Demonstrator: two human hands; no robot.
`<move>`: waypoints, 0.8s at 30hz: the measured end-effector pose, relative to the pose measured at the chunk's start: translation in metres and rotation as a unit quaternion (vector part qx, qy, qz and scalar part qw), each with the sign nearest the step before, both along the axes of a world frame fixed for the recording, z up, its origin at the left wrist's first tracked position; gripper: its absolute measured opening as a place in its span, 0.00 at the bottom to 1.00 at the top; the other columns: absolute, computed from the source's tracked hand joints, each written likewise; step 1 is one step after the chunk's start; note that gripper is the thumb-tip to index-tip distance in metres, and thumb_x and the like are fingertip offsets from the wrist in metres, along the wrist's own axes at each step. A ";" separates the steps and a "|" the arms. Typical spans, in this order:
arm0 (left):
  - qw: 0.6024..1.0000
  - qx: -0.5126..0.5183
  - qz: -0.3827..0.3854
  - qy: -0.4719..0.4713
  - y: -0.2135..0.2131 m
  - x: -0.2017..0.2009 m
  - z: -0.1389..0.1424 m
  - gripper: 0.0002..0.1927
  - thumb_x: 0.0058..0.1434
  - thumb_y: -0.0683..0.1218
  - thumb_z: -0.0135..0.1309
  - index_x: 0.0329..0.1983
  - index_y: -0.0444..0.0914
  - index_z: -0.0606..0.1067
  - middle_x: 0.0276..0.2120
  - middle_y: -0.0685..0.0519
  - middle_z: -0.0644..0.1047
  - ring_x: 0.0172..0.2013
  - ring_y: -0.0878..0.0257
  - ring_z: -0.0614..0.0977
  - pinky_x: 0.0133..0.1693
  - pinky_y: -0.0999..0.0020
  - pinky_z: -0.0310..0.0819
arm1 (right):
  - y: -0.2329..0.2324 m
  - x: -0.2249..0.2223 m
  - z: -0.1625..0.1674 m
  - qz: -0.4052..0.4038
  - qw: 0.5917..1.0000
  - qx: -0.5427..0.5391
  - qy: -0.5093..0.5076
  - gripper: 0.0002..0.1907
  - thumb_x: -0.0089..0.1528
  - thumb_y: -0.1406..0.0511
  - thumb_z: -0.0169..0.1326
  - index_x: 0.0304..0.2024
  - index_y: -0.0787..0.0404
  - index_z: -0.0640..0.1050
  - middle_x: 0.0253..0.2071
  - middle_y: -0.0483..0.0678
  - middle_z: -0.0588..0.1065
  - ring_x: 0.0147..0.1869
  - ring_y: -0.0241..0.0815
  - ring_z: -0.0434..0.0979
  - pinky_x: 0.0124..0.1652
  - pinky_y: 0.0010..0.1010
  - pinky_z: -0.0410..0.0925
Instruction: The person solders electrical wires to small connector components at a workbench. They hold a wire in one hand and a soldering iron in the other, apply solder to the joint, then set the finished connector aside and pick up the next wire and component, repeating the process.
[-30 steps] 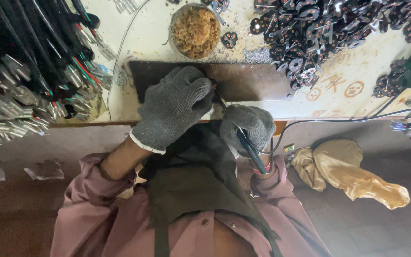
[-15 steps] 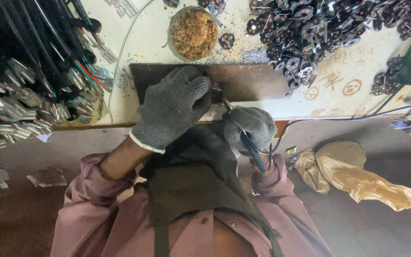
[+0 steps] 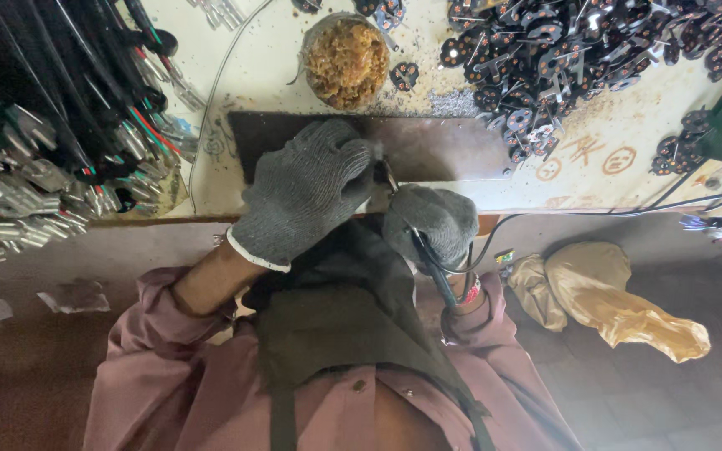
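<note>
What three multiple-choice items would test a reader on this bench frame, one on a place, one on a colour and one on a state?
1. Where does the round bowl of brown shavings sit?
A. on the floor
B. on the bench beyond the dark metal plate
C. in the person's lap

2. What colour are the knit gloves on both hands?
A. grey
B. orange
C. white

3. What is the right hand doing?
A. resting open on the bench
B. gripping a dark-handled corded tool
C. holding the yellow bag

Answers:
1 B, the bowl stands just past the plate's far edge.
2 A, the left hand and the right hand both show grey knit.
3 B, its fingers close round the handle, with the cord trailing away to the right.
</note>
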State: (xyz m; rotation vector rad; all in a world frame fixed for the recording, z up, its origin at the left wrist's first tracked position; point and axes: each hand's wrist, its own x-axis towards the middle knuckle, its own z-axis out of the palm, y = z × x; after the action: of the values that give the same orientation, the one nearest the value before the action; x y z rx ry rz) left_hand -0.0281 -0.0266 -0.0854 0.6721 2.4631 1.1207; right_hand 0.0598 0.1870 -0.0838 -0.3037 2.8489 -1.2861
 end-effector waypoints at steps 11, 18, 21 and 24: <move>1.000 0.007 0.004 0.020 0.000 0.003 0.000 0.14 0.58 0.50 0.62 0.44 0.43 0.75 0.44 0.50 0.76 0.44 0.51 0.80 0.35 0.53 0.77 | 0.011 0.038 -0.033 -0.087 0.979 -0.143 -0.118 0.11 0.59 0.69 0.61 0.44 0.62 0.78 0.39 0.51 0.79 0.41 0.52 0.81 0.43 0.37 0.74; 1.000 -0.001 0.011 0.024 0.002 0.002 -0.001 0.09 0.62 0.47 0.61 0.42 0.43 0.75 0.42 0.52 0.75 0.42 0.52 0.81 0.33 0.53 0.77 | 0.008 0.014 -0.013 -0.010 1.000 -0.022 0.004 0.15 0.53 0.65 0.64 0.41 0.60 0.78 0.37 0.52 0.79 0.39 0.55 0.81 0.40 0.40 0.72; 0.999 -0.002 0.017 0.032 0.002 0.003 -0.002 0.08 0.63 0.48 0.60 0.42 0.43 0.75 0.41 0.52 0.75 0.41 0.53 0.80 0.33 0.54 0.77 | 0.005 0.006 -0.008 -0.010 0.996 -0.092 -0.018 0.13 0.58 0.67 0.65 0.42 0.61 0.77 0.35 0.49 0.79 0.36 0.51 0.82 0.37 0.37 0.74; 0.999 -0.007 0.007 0.030 0.002 0.003 -0.003 0.10 0.62 0.50 0.60 0.42 0.43 0.75 0.40 0.51 0.75 0.40 0.52 0.80 0.32 0.54 0.77 | 0.008 0.003 -0.005 0.007 0.994 -0.073 -0.086 0.11 0.54 0.67 0.65 0.38 0.57 0.78 0.32 0.48 0.78 0.34 0.51 0.81 0.35 0.37 0.72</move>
State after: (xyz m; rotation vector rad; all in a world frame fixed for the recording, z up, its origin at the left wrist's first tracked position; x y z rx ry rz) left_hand -0.0252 -0.0248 -0.0882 0.6950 2.5275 1.1024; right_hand 0.0629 0.1953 -0.0891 -0.2015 2.6140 -1.4451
